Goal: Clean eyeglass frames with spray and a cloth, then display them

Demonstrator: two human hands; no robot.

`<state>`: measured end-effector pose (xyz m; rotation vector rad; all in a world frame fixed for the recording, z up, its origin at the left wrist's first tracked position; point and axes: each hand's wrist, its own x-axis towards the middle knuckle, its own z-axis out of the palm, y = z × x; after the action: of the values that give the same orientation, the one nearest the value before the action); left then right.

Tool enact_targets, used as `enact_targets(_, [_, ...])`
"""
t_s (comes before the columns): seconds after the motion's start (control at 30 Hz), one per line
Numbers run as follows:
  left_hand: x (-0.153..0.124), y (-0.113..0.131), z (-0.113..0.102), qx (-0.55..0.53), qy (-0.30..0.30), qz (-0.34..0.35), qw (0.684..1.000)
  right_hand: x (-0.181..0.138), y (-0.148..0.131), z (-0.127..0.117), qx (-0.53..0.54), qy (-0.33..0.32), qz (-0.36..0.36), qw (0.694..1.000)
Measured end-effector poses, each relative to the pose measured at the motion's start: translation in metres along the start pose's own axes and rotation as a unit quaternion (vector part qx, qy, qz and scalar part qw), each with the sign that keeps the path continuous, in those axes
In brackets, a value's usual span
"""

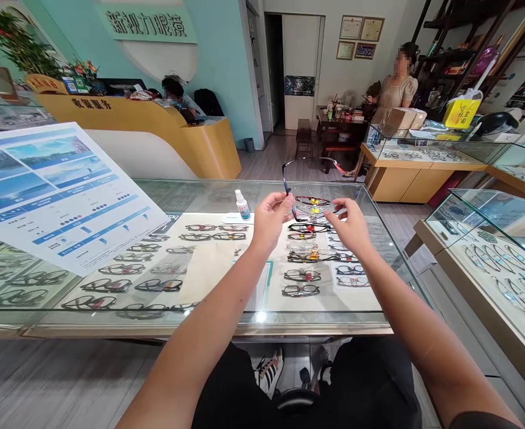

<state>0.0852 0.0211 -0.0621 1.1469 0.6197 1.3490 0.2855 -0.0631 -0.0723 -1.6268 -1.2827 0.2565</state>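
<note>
My left hand point(271, 217) is closed in a pinch on a pair of eyeglasses point(285, 173), gripping the dark frame near a hinge. The glasses are tilted above the display counter, and one temple arches to the right and ends in a red tip. Just to the right hovers my right hand point(350, 229), its fingers curved and apart with nothing visible between them. Beneath both hands, rows of eyeglass frames point(301, 290) lie inside the glass display counter point(217, 319). A small white spray bottle point(242, 206) stands on the glass left of my hands.
A large printed sheet point(72, 199) stands at the left over the counter. More glass cases point(485, 256) with frames are at the right. Behind are a yellow reception desk point(208, 140) with a seated person point(175, 92), and a standing person point(396, 98) beside cardboard boxes point(400, 121).
</note>
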Motion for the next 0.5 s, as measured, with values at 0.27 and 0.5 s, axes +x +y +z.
enact_targets(0.27, [-0.005,0.001,0.002,0.079,-0.049,-0.020,0.995,0.010,0.002,-0.016,0.017,0.208,-0.160,0.965])
enact_targets(0.5, [-0.006,0.000,0.002,0.134,-0.080,-0.007,0.988,0.011,-0.001,-0.021,-0.008,0.264,-0.217,0.940])
